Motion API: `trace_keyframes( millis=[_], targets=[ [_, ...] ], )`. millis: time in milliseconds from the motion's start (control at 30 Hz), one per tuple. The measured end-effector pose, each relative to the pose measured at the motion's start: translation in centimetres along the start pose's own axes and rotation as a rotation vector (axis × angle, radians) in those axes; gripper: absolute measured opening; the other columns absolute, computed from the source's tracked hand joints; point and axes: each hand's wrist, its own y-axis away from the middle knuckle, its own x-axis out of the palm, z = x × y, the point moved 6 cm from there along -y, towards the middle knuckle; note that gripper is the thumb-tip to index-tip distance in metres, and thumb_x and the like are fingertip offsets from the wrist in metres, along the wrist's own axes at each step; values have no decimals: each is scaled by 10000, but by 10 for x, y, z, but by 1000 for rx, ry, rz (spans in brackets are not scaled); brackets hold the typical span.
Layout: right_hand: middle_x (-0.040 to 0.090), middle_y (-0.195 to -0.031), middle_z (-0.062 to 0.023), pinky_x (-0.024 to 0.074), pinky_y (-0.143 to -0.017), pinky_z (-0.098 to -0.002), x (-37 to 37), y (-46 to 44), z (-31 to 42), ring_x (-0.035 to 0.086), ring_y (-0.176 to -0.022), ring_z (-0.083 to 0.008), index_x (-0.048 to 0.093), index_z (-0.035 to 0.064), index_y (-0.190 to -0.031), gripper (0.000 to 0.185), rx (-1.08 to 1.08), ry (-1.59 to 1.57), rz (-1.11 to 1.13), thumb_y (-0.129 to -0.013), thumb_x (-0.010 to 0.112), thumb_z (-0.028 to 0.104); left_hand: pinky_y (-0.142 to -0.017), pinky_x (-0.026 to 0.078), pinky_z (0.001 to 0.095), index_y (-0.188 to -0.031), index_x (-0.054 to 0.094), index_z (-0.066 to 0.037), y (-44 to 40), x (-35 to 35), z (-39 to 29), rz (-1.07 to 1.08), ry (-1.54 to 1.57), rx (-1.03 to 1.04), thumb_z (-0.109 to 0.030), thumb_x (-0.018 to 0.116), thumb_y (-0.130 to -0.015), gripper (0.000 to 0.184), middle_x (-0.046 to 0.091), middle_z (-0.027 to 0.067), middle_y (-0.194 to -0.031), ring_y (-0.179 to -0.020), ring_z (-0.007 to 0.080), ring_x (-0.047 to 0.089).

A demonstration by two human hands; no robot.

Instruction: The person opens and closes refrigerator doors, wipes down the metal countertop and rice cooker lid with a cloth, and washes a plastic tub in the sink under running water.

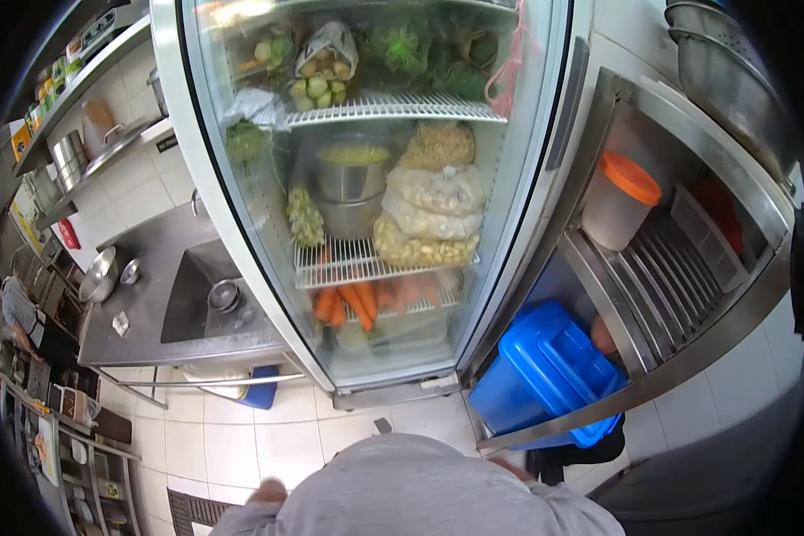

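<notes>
Fridge (190, 134) stands just ahead of the person, carrots (359, 302) low inside it, pots (353, 183) above them. Before the fridge, only a bit of the left hand or forearm (268, 491) and right hand or forearm (514, 467) shows; neither hand's openness nor grip can be told. Left of the fridge is a sink (183, 313), right a bin (545, 362).

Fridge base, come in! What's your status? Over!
Hands: not clearly visible. Fridge door looks shut. Carrots behind glass. Blue bin right, not covering glass.
</notes>
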Motion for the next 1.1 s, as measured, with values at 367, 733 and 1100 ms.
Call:
trace_keyframes(
  millis=[367,733,1100],
  targets=[
    [638,-1061,-205,436,-927,-429,58,-1,-72,601,-1030,-336,688,56,-1014,396,106,37,-89,-770,594,354,-1025,380,341,-1209,599,-126,-144,45,132,124,-436,51,-290,635,-782,458,547,125,-1288,-1227,255,485],
    [603,-1158,-161,457,-904,-378,-222,94,324,571,-1066,-317,562,88,-1220,433,-63,-577,-853,-835,644,268,-880,462,391,-1117,617,-67,-140,-125,-339,-25,-65,1072,-315,547,-879,351,640,187,-1063,-1016,343,602],
    [580,-1157,-170,442,-916,-427,45,343,479,539,-1084,-341,567,58,-1185,438,1602,-716,-1234,-786,664,211,-815,450,274,-1166,576,-20,74,88,-374,1029,-668,1404,-135,595,-875,313,622,88,-994,-893,156,575]
  ],
)
